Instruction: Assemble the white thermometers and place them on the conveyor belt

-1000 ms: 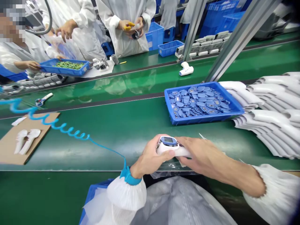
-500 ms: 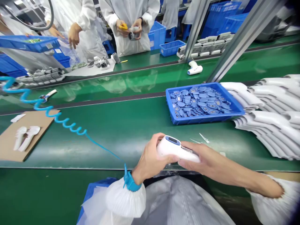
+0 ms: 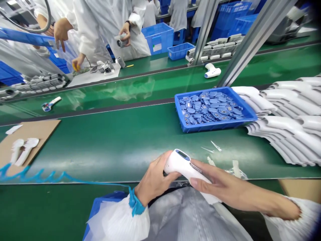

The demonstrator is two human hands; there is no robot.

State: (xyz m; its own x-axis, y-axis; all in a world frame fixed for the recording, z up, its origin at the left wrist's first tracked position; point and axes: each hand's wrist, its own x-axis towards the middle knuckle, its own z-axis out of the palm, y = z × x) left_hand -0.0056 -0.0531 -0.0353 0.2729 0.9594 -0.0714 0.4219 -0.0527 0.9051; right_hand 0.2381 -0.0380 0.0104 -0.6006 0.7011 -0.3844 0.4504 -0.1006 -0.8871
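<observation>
A white handheld infrared thermometer (image 3: 184, 165) with a small blue-framed display is held just above the near edge of the green belt. My left hand (image 3: 154, 175) grips its head end from the left. My right hand (image 3: 220, 187) lies along its handle, with the fingers across the white body. The lower handle is partly hidden by my fingers. A blue wrist strap (image 3: 135, 202) circles my left wrist, and its blue coiled cord (image 3: 37, 177) runs left along the belt edge.
A blue tray (image 3: 215, 126) of blue display parts sits ahead. Stacked white housings (image 3: 288, 124) lie to its right. Two white pieces (image 3: 25, 150) rest on a cardboard sheet (image 3: 30, 134) at left. Co-workers in white gowns handle parts across a second belt (image 3: 140, 87).
The thermometer has tilted, with its display end raised and turned toward me. The coiled cord has dropped to the belt edge. A co-worker's hand has moved a yellow item down to the far bench.
</observation>
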